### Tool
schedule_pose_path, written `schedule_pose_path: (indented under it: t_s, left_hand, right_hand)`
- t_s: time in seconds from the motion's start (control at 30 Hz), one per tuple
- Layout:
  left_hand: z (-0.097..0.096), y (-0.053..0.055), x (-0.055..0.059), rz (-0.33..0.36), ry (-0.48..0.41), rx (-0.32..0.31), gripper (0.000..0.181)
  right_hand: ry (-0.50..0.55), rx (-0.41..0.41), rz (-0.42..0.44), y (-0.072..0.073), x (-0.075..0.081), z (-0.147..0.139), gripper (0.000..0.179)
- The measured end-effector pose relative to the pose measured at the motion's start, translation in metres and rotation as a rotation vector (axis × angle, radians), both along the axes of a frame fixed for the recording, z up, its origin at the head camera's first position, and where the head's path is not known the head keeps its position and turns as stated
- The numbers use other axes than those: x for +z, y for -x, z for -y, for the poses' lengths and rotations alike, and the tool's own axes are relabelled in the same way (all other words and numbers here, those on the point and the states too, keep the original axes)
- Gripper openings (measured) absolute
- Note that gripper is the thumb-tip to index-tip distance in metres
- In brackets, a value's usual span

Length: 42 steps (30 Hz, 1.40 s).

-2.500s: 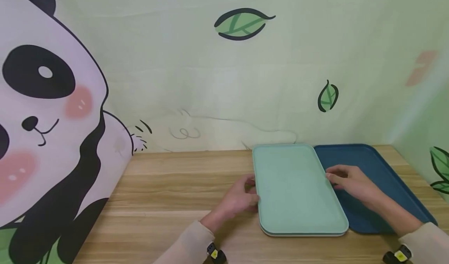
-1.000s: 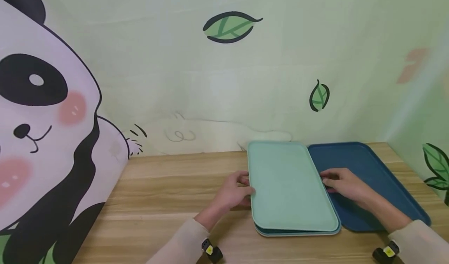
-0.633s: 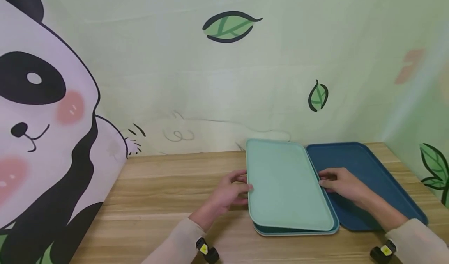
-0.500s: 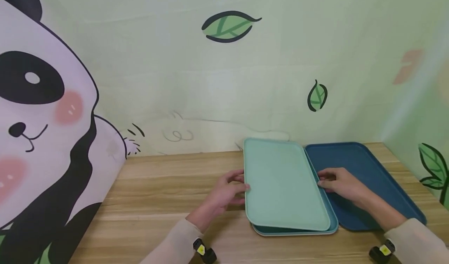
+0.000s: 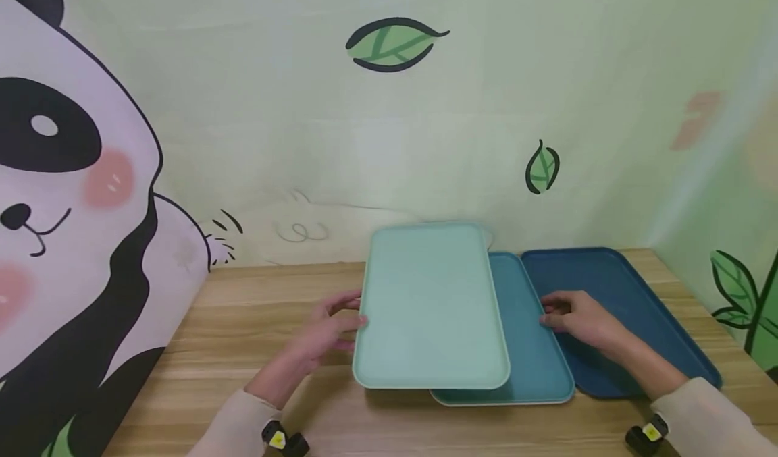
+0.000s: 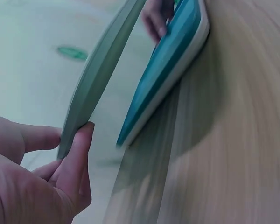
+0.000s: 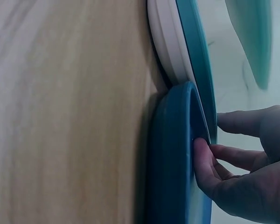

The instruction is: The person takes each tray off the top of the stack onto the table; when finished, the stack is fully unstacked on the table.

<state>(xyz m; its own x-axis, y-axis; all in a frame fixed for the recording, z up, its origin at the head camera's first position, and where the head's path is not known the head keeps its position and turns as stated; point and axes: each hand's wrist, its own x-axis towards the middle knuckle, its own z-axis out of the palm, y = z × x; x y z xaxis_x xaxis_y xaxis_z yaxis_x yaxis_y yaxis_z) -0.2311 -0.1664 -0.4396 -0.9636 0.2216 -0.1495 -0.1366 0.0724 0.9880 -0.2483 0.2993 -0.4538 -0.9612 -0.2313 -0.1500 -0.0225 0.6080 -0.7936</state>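
My left hand pinches the left edge of a light green tray, which is raised and slightly tilted. Thumb and fingers meet on its rim in the left wrist view. Partly under it lies a teal-blue tray, on top of at least one pale tray seen in the right wrist view. My right hand holds the teal-blue tray's right edge with curled fingers. That hand is above a dark blue tray on the table; the wrist and forearm hide part of it.
The wooden table extends to the left of the trays. Behind it hangs a pale green wall cloth printed with leaves and a large panda. Another printed wall stands close at the right.
The light green tray has come up off the stack and moved left in my left hand, baring the teal-blue tray. My right hand has stayed by the stack's right edge. The view has shifted slightly.
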Motion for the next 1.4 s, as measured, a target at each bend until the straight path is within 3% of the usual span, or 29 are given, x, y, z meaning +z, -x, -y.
schedule_pose_path:
  t_s: [0.27,0.5,0.7,1.13,1.3,1.4]
  left_hand:
    - [0.077,-0.003,0.0,-0.006,0.114,0.082,0.06]
    - [0.102,-0.01,-0.013,0.008,0.142,0.09,0.061]
    - [0.107,-0.014,-0.019,0.043,0.169,0.086,0.06]
    - [0.097,-0.012,-0.03,0.04,0.21,0.058,0.059]
    - [0.093,-0.013,-0.029,0.021,0.283,0.073,0.057]
    - [0.089,-0.013,-0.029,-0.015,0.386,0.103,0.054]
  right_hand:
    - [0.004,0.014,-0.021,0.0,-0.002,-0.001,0.058]
    - [0.01,0.011,-0.013,0.002,-0.005,-0.002,0.056]
    - [0.01,0.011,-0.014,0.001,-0.005,-0.001,0.057]
    - [0.008,0.012,-0.029,0.003,-0.004,-0.002,0.055]
    - [0.005,0.014,-0.035,0.003,-0.005,-0.003,0.056]
    - [0.0,0.007,-0.033,0.002,-0.006,-0.003,0.056]
